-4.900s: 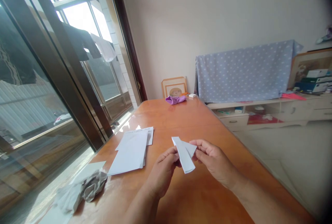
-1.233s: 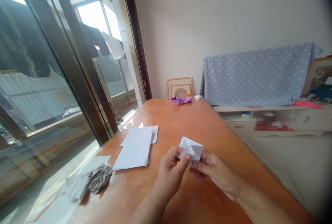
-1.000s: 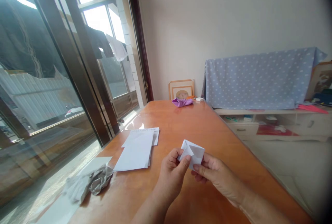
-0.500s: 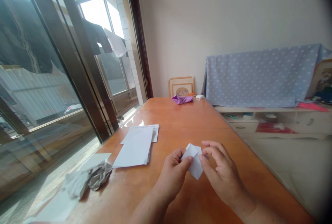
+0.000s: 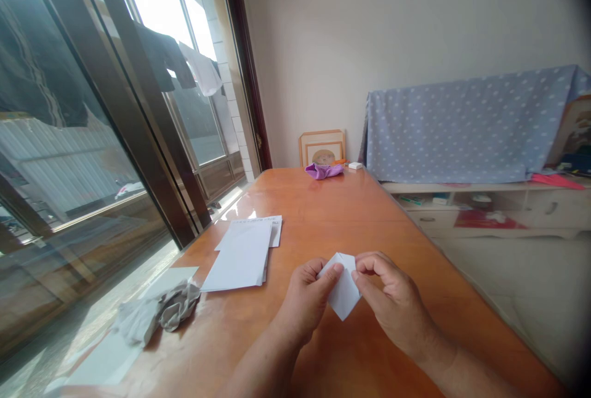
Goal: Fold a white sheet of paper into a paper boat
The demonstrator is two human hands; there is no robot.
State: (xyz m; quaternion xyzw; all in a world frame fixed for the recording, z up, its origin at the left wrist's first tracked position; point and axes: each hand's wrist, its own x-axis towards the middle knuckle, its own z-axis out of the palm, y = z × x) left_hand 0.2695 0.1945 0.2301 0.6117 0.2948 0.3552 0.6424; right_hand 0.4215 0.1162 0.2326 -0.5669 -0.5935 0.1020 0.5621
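A small folded piece of white paper [image 5: 343, 293] is held up over the near part of the table, its lower end coming to a point. My left hand [image 5: 310, 290] pinches it from the left, thumb lying across its front face. At its right edge, my right hand [image 5: 390, 290] grips the paper between thumb and fingertips. The fingers behind the paper are hidden. To the left on the table lies a stack of white paper sheets [image 5: 240, 262], with another sheet bearing some writing partly under it.
The wooden table [image 5: 323, 201] stretches away toward the wall. Grey crumpled cloth [image 5: 178, 306] lies at the left edge on pale sheets [image 5: 106, 364]. A purple cloth [image 5: 323, 171], a small white box [image 5: 355, 165] and a framed picture [image 5: 322, 139] are at the far end. Glass doors stand left.
My right hand's fingers, spread apart before, have closed in on the paper's right edge. The paper has turned slightly, showing more of its smooth front face.
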